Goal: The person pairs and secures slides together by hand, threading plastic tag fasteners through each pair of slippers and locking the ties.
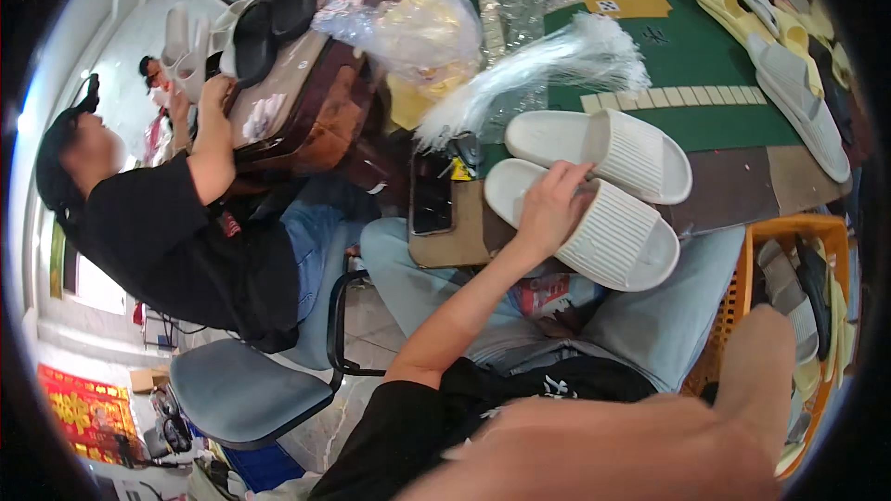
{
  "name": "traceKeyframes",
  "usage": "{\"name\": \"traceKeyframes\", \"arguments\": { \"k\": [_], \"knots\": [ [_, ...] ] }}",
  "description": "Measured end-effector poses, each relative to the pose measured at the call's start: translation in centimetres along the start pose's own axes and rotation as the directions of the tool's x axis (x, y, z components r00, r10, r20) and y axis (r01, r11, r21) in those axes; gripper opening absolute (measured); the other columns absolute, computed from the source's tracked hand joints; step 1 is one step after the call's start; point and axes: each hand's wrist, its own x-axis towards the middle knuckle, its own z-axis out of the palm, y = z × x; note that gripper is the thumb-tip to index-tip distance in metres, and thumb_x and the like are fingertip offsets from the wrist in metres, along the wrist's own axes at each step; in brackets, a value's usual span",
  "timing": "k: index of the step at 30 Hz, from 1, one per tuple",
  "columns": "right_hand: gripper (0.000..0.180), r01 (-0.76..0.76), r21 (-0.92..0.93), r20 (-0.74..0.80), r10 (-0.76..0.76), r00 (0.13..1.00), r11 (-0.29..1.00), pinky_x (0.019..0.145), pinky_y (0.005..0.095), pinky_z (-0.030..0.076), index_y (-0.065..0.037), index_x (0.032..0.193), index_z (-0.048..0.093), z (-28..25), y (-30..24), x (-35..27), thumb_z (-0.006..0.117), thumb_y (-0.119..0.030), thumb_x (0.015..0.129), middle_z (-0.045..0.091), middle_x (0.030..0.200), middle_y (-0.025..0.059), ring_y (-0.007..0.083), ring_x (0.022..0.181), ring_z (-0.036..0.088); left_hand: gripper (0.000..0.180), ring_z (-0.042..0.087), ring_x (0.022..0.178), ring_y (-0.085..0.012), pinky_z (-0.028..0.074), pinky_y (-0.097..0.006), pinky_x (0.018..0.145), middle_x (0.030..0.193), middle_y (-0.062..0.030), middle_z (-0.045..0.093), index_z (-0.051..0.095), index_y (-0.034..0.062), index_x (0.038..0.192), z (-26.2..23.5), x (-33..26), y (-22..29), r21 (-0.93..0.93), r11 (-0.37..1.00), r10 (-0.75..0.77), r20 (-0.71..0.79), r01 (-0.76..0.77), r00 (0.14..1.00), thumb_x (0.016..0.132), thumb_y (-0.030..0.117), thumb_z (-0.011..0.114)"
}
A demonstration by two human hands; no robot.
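A pair of whitish slide slippers with ribbed straps lies at the near edge of the green-topped table. My left hand (552, 209) is closed around the strap edge of the nearer slipper (617, 237), its fingers between the two. The farther slipper (640, 158) rests right beside it. My right hand (594, 445) is raised close to the camera, large and blurred at the bottom. Its fingers cannot be made out. Just beyond the slippers lies a bundle of clear plastic strands (557, 70). A dark phone (432, 193) lies left of the slippers.
An orange crate (733, 315) of slippers stands at my right. Yellow and grey slippers (803, 97) line the table's right side. Clear plastic bags (404, 23) lie at the back left. On the left, a co-worker in black (176, 241) handles black slippers (255, 37) beside a grey chair (246, 394).
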Motion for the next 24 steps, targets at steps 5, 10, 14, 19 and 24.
{"name": "traceKeyframes", "arguments": {
  "k": [5,10,14,19,24],
  "knots": [
    [0.021,-0.221,0.304,-0.3,0.314,0.901,0.927,0.072,0.026,0.047,0.001,0.097,0.049,-3.1,-0.6,-0.7,0.045,0.01,0.078,0.056,0.08,0.006,0.0126,0.07,0.055,0.042,0.058,0.081,-0.0306,0.048,-0.038,0.069,0.092,-0.0102,0.054,0.054,0.0095,0.114,0.0,0.1,-0.2,0.023,1.0,0.015,0.018,-0.015,1.0,0.074,0.006,0.063],
    [0.02,-0.278,0.523,-0.413,0.524,0.745,0.806,0.072,0.0263,0.047,0.001,0.094,0.05,-4.8,2.4,-2.8,0.045,0.012,0.078,0.055,0.08,0.0067,0.0129,0.071,0.054,0.023,0.057,0.075,-0.0338,0.047,-0.042,0.065,0.088,-0.0128,0.05,0.06,0.0092,0.097,0.2,1.3,0.7,0.079,0.994,-0.083,0.053,0.078,0.995,0.074,0.007,0.062],
    [0.016,-0.224,0.53,-0.45,0.495,0.744,0.818,0.072,0.0282,0.048,0.002,0.083,0.051,-5.3,4.1,-5.2,0.045,0.013,0.075,0.054,0.076,0.0081,0.0141,0.068,0.052,0.007,0.057,0.076,-0.0326,0.045,-0.041,0.065,0.09,-0.0115,0.049,0.06,0.0059,0.081,-1.7,2.5,2.9,-0.02,0.998,-0.052,0.041,0.052,0.998,0.075,0.004,0.059],
    [0.016,-0.12,0.566,-0.529,0.471,0.706,0.815,0.068,0.0321,0.051,0.002,0.077,0.051,-5.7,4.8,-7.4,0.043,0.013,0.069,0.051,0.07,0.0099,0.0164,0.063,0.051,0.011,0.055,0.083,-0.0353,0.045,-0.04,0.068,0.094,-0.0155,0.048,0.055,0.0043,0.085,-8.9,7.0,5.4,-0.057,0.995,0.063,-0.25,-0.079,0.966,0.074,0.003,0.056],
    [0.017,-0.119,0.571,-0.537,0.48,0.694,0.812,0.068,0.0314,0.051,0.002,0.076,0.051,-5.5,6.2,-7.6,0.042,0.014,0.069,0.051,0.069,0.0101,0.0155,0.061,0.051,0.014,0.054,0.087,-0.0345,0.043,-0.041,0.075,0.093,-0.0178,0.053,0.056,0.0023,0.09,-20.4,15.1,4.1,0.484,0.852,0.495,-0.616,-0.201,0.614,0.08,0.007,0.047]
  ]
}}
